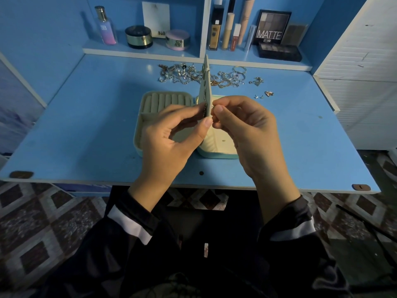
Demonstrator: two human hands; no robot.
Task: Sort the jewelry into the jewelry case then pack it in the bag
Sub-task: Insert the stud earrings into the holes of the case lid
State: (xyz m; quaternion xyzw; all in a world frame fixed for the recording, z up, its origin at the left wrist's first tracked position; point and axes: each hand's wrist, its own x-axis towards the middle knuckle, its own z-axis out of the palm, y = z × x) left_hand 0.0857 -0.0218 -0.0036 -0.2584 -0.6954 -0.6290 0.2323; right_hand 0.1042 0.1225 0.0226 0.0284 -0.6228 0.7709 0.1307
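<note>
While left hand [171, 134] grips the upright panel [205, 82], right hand [247, 134] pinches a small piece [213, 106] — jewelry pile [184, 75] behind.

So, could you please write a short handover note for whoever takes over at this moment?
Left hand pinches the case's upright panel.
Right hand pinches a small piece at the panel's edge.
Jewelry case lies open on the desk.
Done: ring rolls look bare.
Left: the jewelry pile at the desk's back, two loose studs, then packing; no bag in view.
</note>
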